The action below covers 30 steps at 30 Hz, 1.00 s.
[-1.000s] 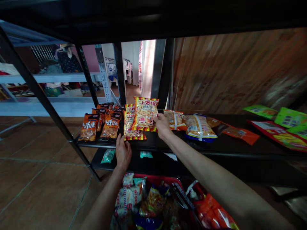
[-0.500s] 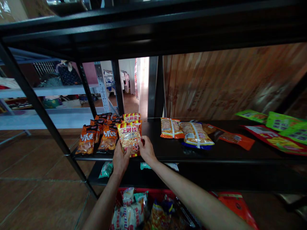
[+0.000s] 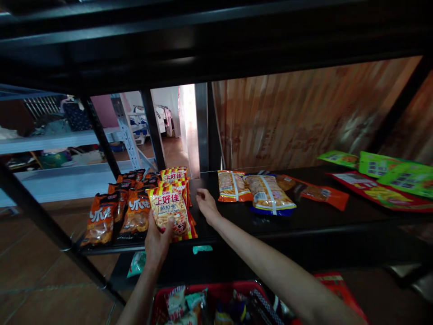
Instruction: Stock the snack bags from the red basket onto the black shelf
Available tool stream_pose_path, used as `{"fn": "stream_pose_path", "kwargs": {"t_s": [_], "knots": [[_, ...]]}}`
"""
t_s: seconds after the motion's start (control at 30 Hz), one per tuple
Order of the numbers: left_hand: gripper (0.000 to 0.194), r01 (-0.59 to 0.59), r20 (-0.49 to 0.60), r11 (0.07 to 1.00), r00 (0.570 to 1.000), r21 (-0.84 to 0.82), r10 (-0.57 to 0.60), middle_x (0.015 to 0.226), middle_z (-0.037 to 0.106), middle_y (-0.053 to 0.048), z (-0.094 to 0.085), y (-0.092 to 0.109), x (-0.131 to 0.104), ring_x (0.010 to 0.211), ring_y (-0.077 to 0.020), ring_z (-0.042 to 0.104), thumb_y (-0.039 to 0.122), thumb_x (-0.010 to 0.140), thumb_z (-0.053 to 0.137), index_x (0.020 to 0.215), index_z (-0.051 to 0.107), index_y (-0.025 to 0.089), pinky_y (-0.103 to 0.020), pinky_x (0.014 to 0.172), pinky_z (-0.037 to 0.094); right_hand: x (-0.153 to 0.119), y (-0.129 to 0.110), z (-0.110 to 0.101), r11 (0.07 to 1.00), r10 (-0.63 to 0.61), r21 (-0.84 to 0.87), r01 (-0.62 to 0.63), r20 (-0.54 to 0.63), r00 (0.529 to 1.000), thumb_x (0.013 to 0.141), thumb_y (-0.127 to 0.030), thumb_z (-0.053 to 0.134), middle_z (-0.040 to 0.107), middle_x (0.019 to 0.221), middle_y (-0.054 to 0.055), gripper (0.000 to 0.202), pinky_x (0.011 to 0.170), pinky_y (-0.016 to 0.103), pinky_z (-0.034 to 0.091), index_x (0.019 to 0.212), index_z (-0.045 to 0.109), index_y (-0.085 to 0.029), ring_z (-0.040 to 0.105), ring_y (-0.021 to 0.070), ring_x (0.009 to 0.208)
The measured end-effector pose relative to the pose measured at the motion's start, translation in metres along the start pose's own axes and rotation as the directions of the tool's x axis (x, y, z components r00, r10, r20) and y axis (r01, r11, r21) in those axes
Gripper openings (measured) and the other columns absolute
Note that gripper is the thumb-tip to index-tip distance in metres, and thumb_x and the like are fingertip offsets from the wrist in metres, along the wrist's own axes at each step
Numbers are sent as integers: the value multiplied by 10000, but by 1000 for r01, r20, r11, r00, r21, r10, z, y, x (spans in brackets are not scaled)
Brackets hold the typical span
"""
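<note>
My left hand point(image 3: 158, 239) grips a yellow and red bag of prawn crackers point(image 3: 169, 212) by its lower left, thumb across its front. The bag stands tilted back on the black shelf. More bags of the same kind point(image 3: 174, 174) are lined up behind it. Just right of this row is my right hand point(image 3: 207, 205), apart from the bags, its fingers loosely bent with nothing in them. To the left, orange and black snack bags point(image 3: 99, 220) stand in rows.
Clear-fronted snack packs point(image 3: 270, 194) lie right of my hands, with green bags point(image 3: 399, 174) and a red bag point(image 3: 382, 192) farther right. Below the shelf is a red basket point(image 3: 203, 289) of snack bags. A black post point(image 3: 50, 225) bounds the left end.
My right hand has let go of the prawn cracker bag and moved off to its right. My left hand still holds the bag. The view has shifted right and nearer the shelf.
</note>
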State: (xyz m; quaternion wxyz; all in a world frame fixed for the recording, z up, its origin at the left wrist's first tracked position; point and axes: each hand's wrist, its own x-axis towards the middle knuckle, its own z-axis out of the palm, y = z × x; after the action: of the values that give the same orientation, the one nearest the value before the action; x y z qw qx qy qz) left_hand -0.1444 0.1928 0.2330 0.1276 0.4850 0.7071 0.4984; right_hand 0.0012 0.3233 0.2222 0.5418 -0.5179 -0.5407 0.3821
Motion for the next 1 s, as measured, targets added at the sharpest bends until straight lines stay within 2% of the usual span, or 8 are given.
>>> {"fn": "stream_pose_path", "kwargs": {"t_s": [0.13, 0.27, 0.53, 0.67, 0.83, 1.0], "knots": [[670, 27, -8, 1000, 1000, -14, -27, 1094, 649, -109, 5, -6, -1, 918, -232, 637, 495, 792, 498, 1356, 344, 168, -364, 825, 482, 36, 8, 18, 998, 42, -45, -40, 53, 998, 761, -216, 530, 660, 984, 34, 276, 852, 292, 461, 1029, 594, -206, 613, 150, 920], [697, 61, -33, 998, 998, -16, -62, 1064, 656, -108, 9, -7, -1, 890, -242, 642, 523, 782, 502, 1359, 342, 166, -376, 806, 492, 56, 10, 32, 998, 23, -59, -14, 151, 988, 747, -235, 568, 684, 837, -4, 191, 754, 274, 485, 925, 636, -230, 632, 149, 809], [738, 72, -11, 997, 997, 13, -72, 1064, 653, -120, 8, -3, -1, 909, -244, 639, 559, 789, 467, 1379, 300, 147, -362, 794, 496, 89, 12, 42, 998, 14, -55, -8, 120, 993, 751, -266, 579, 703, 824, -4, 118, 703, 261, 481, 829, 667, -264, 635, 177, 841], [755, 85, -11, 995, 996, 51, -85, 1043, 661, -116, 9, -3, -1, 836, -243, 651, 598, 787, 438, 1383, 296, 156, -369, 764, 500, 99, 15, 42, 999, -7, -45, 16, 196, 981, 703, -314, 643, 699, 692, -5, 83, 630, 252, 481, 721, 678, -241, 644, 188, 736], [726, 54, -32, 997, 998, 60, -52, 1069, 659, -124, 11, -6, -2, 941, -260, 641, 560, 808, 443, 1387, 287, 151, -364, 785, 497, 105, 18, 46, 998, -5, -55, 20, 262, 965, 634, -344, 698, 664, 574, -3, 145, 577, 247, 465, 634, 662, -204, 620, 173, 606], [731, 54, 4, 997, 999, 61, -55, 1157, 623, -146, 11, -10, 0, 1039, -261, 610, 539, 825, 437, 1408, 238, 145, -367, 830, 488, 107, 20, 52, 997, -11, -68, 25, 195, 981, 615, -293, 698, 657, 591, 10, 110, 607, 257, 454, 621, 638, -201, 617, 189, 654]]}}
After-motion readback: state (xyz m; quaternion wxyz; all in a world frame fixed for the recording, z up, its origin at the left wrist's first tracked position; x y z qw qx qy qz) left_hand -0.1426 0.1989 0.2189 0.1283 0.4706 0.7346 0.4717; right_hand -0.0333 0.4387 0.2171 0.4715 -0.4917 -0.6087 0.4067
